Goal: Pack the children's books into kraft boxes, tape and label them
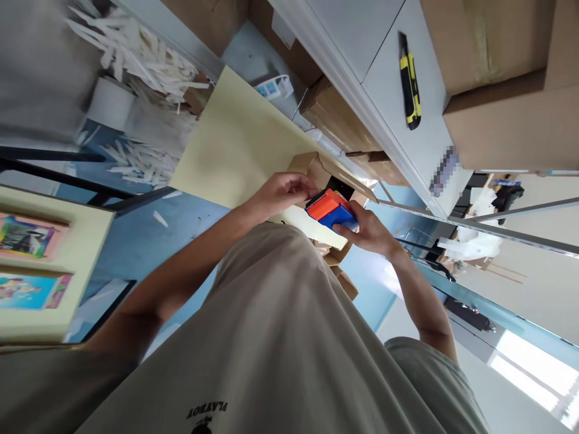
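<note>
My right hand (368,232) grips a small blocky orange-and-blue object (332,210), orange above and blue below, with a dark edge on its left side; its exact kind I cannot make out. The thumb lies across the blue part. My left hand (289,190) has its fingers curled together near that dark edge; whatever they pinch, if anything, is hidden. Just behind the object, an open cardboard box (307,166) shows a dark inside. It stands on a pale yellow board (235,135).
A yellow-and-black box cutter (409,84) lies on a white table (389,90) at upper right, beside large cardboard boxes (511,132). A power strip (275,88) is beyond the board. White scraps (145,54) pile up at upper left. Colourful packages (31,289) rest on another yellow surface.
</note>
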Action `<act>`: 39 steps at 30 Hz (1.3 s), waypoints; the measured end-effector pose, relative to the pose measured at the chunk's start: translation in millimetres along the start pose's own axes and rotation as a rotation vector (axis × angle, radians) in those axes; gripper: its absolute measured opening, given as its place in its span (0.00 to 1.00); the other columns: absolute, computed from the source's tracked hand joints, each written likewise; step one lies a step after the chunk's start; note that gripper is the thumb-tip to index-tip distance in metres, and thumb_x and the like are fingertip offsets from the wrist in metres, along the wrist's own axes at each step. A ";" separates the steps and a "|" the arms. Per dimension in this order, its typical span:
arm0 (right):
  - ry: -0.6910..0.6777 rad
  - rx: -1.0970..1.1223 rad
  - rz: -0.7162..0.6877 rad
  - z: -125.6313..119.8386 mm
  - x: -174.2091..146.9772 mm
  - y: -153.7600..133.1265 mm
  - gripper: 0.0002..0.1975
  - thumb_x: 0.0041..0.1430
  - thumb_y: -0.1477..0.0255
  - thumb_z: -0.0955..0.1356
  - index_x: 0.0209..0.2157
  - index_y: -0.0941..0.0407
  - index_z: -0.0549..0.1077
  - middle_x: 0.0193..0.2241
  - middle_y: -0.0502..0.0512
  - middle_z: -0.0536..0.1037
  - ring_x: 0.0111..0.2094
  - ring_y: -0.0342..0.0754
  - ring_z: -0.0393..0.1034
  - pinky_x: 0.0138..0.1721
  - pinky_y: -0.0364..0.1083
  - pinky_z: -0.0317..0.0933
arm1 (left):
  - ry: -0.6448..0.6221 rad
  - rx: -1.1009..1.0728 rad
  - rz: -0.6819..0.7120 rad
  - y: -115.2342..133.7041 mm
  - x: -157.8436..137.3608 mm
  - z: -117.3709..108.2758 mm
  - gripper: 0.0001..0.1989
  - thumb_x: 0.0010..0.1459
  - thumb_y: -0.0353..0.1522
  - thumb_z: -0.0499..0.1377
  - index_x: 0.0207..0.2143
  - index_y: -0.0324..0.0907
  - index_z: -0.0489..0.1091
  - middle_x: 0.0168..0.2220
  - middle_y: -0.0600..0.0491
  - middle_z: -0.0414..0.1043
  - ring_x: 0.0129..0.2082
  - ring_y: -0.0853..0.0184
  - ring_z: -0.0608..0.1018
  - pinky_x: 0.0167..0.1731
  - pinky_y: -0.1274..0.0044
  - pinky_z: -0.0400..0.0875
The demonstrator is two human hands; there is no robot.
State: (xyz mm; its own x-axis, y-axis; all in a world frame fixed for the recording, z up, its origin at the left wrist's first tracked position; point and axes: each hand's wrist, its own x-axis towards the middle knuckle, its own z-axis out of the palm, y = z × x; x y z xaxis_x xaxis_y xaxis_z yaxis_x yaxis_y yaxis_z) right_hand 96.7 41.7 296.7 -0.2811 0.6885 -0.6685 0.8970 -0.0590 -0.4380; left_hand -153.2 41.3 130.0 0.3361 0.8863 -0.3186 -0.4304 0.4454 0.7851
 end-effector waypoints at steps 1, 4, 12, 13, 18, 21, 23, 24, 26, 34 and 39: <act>-0.001 -0.018 0.019 -0.9 1.5 -2.1 0.32 0.69 0.38 0.75 0.58 0.49 0.77 0.41 0.57 0.88 0.40 0.62 0.83 0.43 0.57 0.76 | -0.010 -0.010 -0.009 -5.3 0.9 -0.3 0.14 0.62 0.41 0.81 0.39 0.42 0.86 0.37 0.47 0.86 0.40 0.57 0.88 0.45 0.63 0.86; -0.017 -0.092 0.110 -2.4 9.2 -8.6 0.32 0.68 0.36 0.75 0.52 0.50 0.78 0.41 0.58 0.88 0.41 0.62 0.84 0.40 0.54 0.73 | -0.019 -0.040 -0.041 -23.3 1.9 4.3 0.13 0.62 0.42 0.79 0.38 0.42 0.85 0.35 0.48 0.84 0.38 0.58 0.86 0.43 0.65 0.84; -0.252 -0.184 0.338 -53.5 -1.7 -40.0 0.35 0.67 0.31 0.72 0.38 0.51 0.77 0.30 0.54 0.85 0.29 0.54 0.80 0.31 0.49 0.65 | 0.255 -0.065 -0.012 -50.9 5.6 -12.9 0.18 0.61 0.47 0.78 0.35 0.42 0.82 0.30 0.51 0.80 0.33 0.64 0.80 0.40 0.69 0.79; -0.262 -0.195 0.377 -65.1 -8.2 -43.8 0.36 0.66 0.30 0.72 0.38 0.51 0.77 0.29 0.54 0.85 0.28 0.54 0.80 0.30 0.49 0.64 | 0.300 -0.072 -0.006 -52.3 10.7 -21.7 0.20 0.60 0.48 0.79 0.35 0.42 0.82 0.30 0.51 0.80 0.33 0.65 0.80 0.40 0.70 0.79; -0.211 -0.246 0.472 -99.7 -21.6 -62.7 0.37 0.65 0.28 0.72 0.36 0.50 0.78 0.27 0.56 0.85 0.27 0.56 0.81 0.28 0.51 0.64 | 0.360 -0.107 -0.093 -67.9 46.4 -43.1 0.20 0.55 0.46 0.82 0.32 0.43 0.80 0.30 0.52 0.80 0.31 0.67 0.79 0.38 0.72 0.78; -0.190 -0.259 0.477 -98.4 -8.6 -72.4 0.37 0.64 0.27 0.72 0.35 0.50 0.78 0.26 0.55 0.84 0.25 0.55 0.79 0.27 0.52 0.63 | 0.367 -0.144 -0.145 -81.2 61.4 -38.9 0.18 0.57 0.41 0.82 0.29 0.43 0.79 0.30 0.53 0.80 0.31 0.69 0.78 0.37 0.73 0.76; -0.180 -0.290 0.450 -94.9 3.5 -76.5 0.38 0.65 0.27 0.71 0.33 0.50 0.77 0.25 0.56 0.83 0.25 0.54 0.79 0.28 0.51 0.62 | 0.369 -0.150 -0.166 -89.3 67.0 -37.6 0.18 0.58 0.39 0.81 0.28 0.43 0.78 0.29 0.54 0.78 0.30 0.69 0.77 0.37 0.74 0.76; -0.177 -0.310 0.424 -93.2 9.5 -77.9 0.39 0.65 0.26 0.71 0.32 0.50 0.77 0.24 0.56 0.83 0.25 0.54 0.79 0.28 0.51 0.62 | 0.371 -0.149 -0.177 -93.1 69.1 -37.9 0.18 0.59 0.38 0.81 0.28 0.43 0.77 0.28 0.55 0.76 0.30 0.69 0.77 0.37 0.74 0.76; -0.175 -0.339 0.374 -90.5 19.9 -79.4 0.40 0.66 0.25 0.70 0.30 0.51 0.77 0.23 0.56 0.82 0.26 0.54 0.79 0.30 0.51 0.61 | 0.378 -0.152 -0.201 -100.4 72.7 -39.0 0.17 0.59 0.37 0.81 0.28 0.44 0.77 0.27 0.57 0.74 0.30 0.69 0.76 0.37 0.74 0.75; -0.195 -0.410 0.407 -85.5 38.5 -75.5 0.41 0.67 0.26 0.69 0.29 0.51 0.78 0.23 0.58 0.80 0.27 0.56 0.78 0.33 0.52 0.63 | 0.446 -0.140 -0.226 -130.9 86.4 -17.7 0.05 0.59 0.30 0.73 0.31 0.43 0.81 0.32 0.54 0.81 0.31 0.70 0.77 0.39 0.76 0.72; -0.184 -0.395 0.378 -84.9 38.0 -74.5 0.41 0.67 0.25 0.69 0.30 0.51 0.78 0.23 0.57 0.80 0.28 0.56 0.79 0.33 0.52 0.63 | 0.598 -0.019 -0.207 -145.3 84.3 -22.9 0.15 0.54 0.35 0.77 0.45 0.46 0.83 0.37 0.55 0.80 0.31 0.69 0.76 0.35 0.76 0.71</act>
State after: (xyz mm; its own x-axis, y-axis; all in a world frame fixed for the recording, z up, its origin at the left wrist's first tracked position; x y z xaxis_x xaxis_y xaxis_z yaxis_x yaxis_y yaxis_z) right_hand 48.1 133.6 354.9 0.0611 0.5331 -0.8438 0.9961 0.0218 0.0859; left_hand -81.5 54.1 -23.1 -0.1095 0.6969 -0.7088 -0.4235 0.6124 0.6675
